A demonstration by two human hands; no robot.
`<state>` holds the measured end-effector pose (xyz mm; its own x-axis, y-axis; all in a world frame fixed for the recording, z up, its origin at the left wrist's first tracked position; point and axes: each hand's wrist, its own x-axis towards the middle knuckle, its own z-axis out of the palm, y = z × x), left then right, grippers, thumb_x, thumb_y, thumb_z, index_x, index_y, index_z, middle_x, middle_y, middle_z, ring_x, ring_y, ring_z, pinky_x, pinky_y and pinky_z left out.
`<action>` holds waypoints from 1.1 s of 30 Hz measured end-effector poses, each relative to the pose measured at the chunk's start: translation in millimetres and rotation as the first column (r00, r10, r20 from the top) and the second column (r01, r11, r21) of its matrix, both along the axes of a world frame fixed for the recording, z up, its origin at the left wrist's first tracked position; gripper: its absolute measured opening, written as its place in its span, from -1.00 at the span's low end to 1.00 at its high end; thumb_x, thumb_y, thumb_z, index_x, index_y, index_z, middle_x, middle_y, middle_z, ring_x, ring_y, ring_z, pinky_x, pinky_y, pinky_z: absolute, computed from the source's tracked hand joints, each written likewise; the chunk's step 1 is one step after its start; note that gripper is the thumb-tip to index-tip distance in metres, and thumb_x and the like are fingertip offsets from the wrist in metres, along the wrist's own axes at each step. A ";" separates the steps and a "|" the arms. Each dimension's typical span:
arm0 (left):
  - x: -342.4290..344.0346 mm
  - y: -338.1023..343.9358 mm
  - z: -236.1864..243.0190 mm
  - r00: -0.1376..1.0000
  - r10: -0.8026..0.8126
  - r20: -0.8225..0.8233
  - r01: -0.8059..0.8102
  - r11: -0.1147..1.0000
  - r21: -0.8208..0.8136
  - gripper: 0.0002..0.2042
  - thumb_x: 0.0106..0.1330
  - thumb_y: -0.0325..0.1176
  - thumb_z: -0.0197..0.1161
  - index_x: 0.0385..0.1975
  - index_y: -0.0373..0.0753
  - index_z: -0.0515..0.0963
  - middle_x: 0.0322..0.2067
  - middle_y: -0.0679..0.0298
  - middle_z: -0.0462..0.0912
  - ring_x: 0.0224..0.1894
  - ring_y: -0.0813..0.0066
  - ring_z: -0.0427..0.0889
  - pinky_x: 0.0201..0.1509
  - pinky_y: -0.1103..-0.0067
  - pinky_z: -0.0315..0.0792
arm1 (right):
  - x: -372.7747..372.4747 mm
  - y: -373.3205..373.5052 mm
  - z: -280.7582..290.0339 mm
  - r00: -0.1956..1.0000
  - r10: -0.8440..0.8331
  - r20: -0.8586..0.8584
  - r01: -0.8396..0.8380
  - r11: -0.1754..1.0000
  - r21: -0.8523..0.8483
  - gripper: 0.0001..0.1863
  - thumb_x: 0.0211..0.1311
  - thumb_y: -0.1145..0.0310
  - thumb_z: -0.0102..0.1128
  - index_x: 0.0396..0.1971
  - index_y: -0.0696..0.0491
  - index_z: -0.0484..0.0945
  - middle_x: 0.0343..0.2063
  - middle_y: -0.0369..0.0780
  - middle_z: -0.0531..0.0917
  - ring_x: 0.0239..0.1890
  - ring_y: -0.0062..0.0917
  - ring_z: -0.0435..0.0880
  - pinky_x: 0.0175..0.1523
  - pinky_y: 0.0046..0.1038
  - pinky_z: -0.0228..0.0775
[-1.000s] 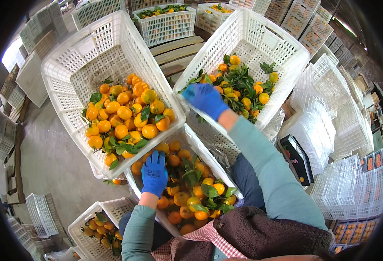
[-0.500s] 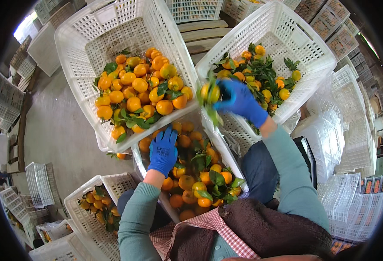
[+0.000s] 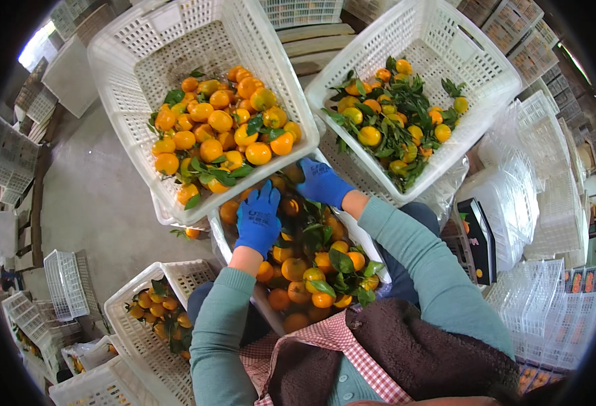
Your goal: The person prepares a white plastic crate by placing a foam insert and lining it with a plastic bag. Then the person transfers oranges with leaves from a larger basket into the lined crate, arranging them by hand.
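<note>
Both my hands wear blue gloves and are over the white crate (image 3: pixel 367 243) between my knees, which is filled with mandarins (image 3: pixel 295 269), some with green leaves. My left hand (image 3: pixel 258 218) lies on the fruit at the crate's far left, fingers stretched and apart. Toward the far right of the same crate, my right hand (image 3: pixel 323 183) reaches down beside the rim. Its fingers point in among the mandarins and are partly hidden, so whether they grip one does not show.
A large white crate (image 3: pixel 118 118) of mostly loose mandarins stands ahead on the left. On the right, another crate (image 3: pixel 494 74) holds leafy mandarins. A smaller crate (image 3: pixel 122 298) with fruit sits at lower left. Stacked clear plastic baskets (image 3: pixel 535 298) line the right side.
My right hand has moved from the right crate's near edge down into the middle crate. The leafy mandarins it held are out of it, and yellowish ones now show in the right crate.
</note>
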<state>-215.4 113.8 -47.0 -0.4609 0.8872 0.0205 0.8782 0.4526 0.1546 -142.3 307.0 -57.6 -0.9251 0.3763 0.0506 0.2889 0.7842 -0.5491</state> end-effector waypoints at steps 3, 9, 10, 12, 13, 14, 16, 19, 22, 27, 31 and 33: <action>2.1 4.8 3.1 0.998 -0.019 -0.059 0.021 0.999 0.038 -0.47 -0.03 -0.36 0.23 0.05 -0.19 0.38 0.19 0.15 0.29 0.05 0.12 0.38 0.06 0.24 0.36 | -3.5 -3.4 -5.7 0.997 0.076 0.004 -0.075 0.974 0.212 -0.71 -0.01 0.34 0.16 -0.32 0.21 0.48 -0.32 0.04 0.58 -0.22 -0.14 0.57 -0.06 -0.23 0.39; 2.6 22.4 2.8 0.961 -0.266 -0.080 0.266 0.964 -0.016 -0.65 0.11 -0.30 0.16 -0.06 -0.14 0.50 0.11 0.21 0.41 -0.07 0.17 0.42 -0.05 0.32 0.37 | -17.4 10.8 6.0 0.993 0.078 0.094 -0.093 0.981 0.169 -0.73 0.02 0.31 0.08 -0.36 0.20 0.53 -0.33 0.03 0.59 -0.22 -0.13 0.58 -0.06 -0.26 0.39; 1.4 24.8 1.1 0.965 -0.241 -0.107 0.250 0.965 0.084 -0.68 0.16 -0.31 0.13 -0.05 -0.10 0.51 0.09 0.28 0.45 -0.09 0.21 0.42 -0.07 0.35 0.37 | -15.8 17.1 13.4 0.984 0.131 0.124 -0.141 0.987 0.078 -0.73 0.03 0.30 0.07 -0.36 0.20 0.53 -0.33 0.04 0.59 -0.22 -0.12 0.58 -0.06 -0.25 0.39; -1.9 28.8 -2.3 0.976 -0.218 -0.021 0.219 0.972 0.084 -0.66 0.17 -0.34 0.11 -0.01 -0.09 0.50 0.10 0.32 0.44 -0.06 0.23 0.44 -0.05 0.33 0.39 | -14.3 29.2 33.2 0.939 0.234 0.254 -0.203 0.969 -0.144 -0.72 0.03 0.29 0.06 -0.36 0.20 0.53 -0.34 0.05 0.59 -0.22 -0.10 0.57 -0.07 -0.25 0.39; -3.2 30.3 -3.9 0.975 -0.222 0.003 0.220 0.969 0.110 -0.63 0.15 -0.34 0.12 0.00 -0.08 0.49 0.11 0.33 0.43 -0.05 0.25 0.45 -0.06 0.32 0.40 | -8.8 24.1 40.5 0.938 0.267 0.221 -0.267 0.963 -0.031 -0.72 0.07 0.25 0.04 -0.36 0.18 0.50 -0.38 0.07 0.59 -0.26 -0.11 0.58 -0.10 -0.21 0.40; -4.4 30.8 -5.1 0.975 -0.220 0.024 0.215 0.968 0.132 -0.61 0.13 -0.35 0.12 0.02 -0.07 0.48 0.12 0.34 0.42 -0.04 0.26 0.46 -0.07 0.31 0.41 | -0.6 15.0 47.1 0.960 0.268 0.079 -0.275 0.958 0.086 -0.71 0.10 0.22 0.03 -0.35 0.16 0.49 -0.39 0.05 0.59 -0.28 -0.12 0.59 -0.14 -0.19 0.41; -7.3 28.9 -7.3 0.979 -0.200 0.050 0.191 0.971 0.145 -0.57 0.11 -0.36 0.12 0.05 -0.05 0.45 0.15 0.35 0.40 -0.02 0.28 0.46 -0.07 0.29 0.42 | 27.6 -15.2 58.4 0.972 0.226 -0.060 -0.200 0.936 0.290 -0.69 0.16 0.16 0.00 -0.31 0.11 0.47 -0.46 -0.02 0.60 -0.36 -0.17 0.62 -0.22 -0.18 0.44; -7.6 26.4 -11.3 0.977 -0.211 -0.027 0.212 0.962 0.172 -0.55 0.16 -0.45 0.02 0.11 -0.04 0.40 0.16 0.33 0.40 0.01 0.25 0.48 0.05 0.30 0.40 | 71.1 -58.1 69.7 0.806 0.546 0.229 -0.521 0.838 -0.163 -0.50 0.04 -0.13 0.14 -0.44 0.08 0.55 -0.53 -0.02 0.60 -0.36 -0.20 0.63 -0.26 -0.22 0.46; -7.3 26.2 -13.2 0.973 -0.213 -0.089 0.226 0.959 0.173 -0.55 0.16 -0.47 0.02 0.11 -0.03 0.41 0.16 0.35 0.40 0.00 0.27 0.48 0.04 0.33 0.41 | 98.4 -97.1 74.5 0.672 0.618 0.409 -0.602 0.777 -0.185 -0.38 -0.07 -0.08 0.28 -0.12 0.10 0.42 -0.33 -0.07 0.60 -0.25 -0.14 0.62 -0.19 -0.24 0.45; -3.4 29.0 -11.3 0.978 -0.175 -0.115 0.188 0.975 0.119 -0.54 0.13 -0.47 0.06 0.10 -0.01 0.42 0.15 0.41 0.40 -0.01 0.29 0.48 0.00 0.36 0.44 | 81.9 -55.3 80.6 0.766 0.627 0.143 -0.440 0.673 -0.595 -0.35 -0.11 -0.01 0.35 -0.07 0.11 0.42 -0.30 -0.03 0.59 -0.18 -0.16 0.60 -0.09 -0.27 0.43; 0.0 31.0 -11.3 0.994 -0.107 0.023 0.104 0.990 0.100 -0.52 0.15 -0.40 0.13 0.13 0.06 0.38 0.16 0.41 0.37 0.06 0.32 0.44 0.05 0.35 0.38 | 57.0 -17.6 68.2 0.864 0.489 0.121 -0.473 0.870 -0.142 -0.45 -0.14 0.20 0.35 -0.09 0.06 0.44 -0.22 -0.06 0.54 -0.14 -0.20 0.54 -0.03 -0.27 0.39; 0.8 32.3 -13.1 0.995 -0.094 0.030 0.090 0.990 0.106 -0.53 0.15 -0.38 0.14 0.12 0.07 0.39 0.12 0.41 0.40 0.03 0.31 0.45 0.02 0.34 0.39 | 52.5 -16.4 58.9 0.808 0.512 0.293 -0.555 0.827 0.086 -0.54 -0.10 0.28 0.30 -0.13 0.05 0.46 -0.18 -0.08 0.51 -0.09 -0.21 0.52 -0.01 -0.27 0.37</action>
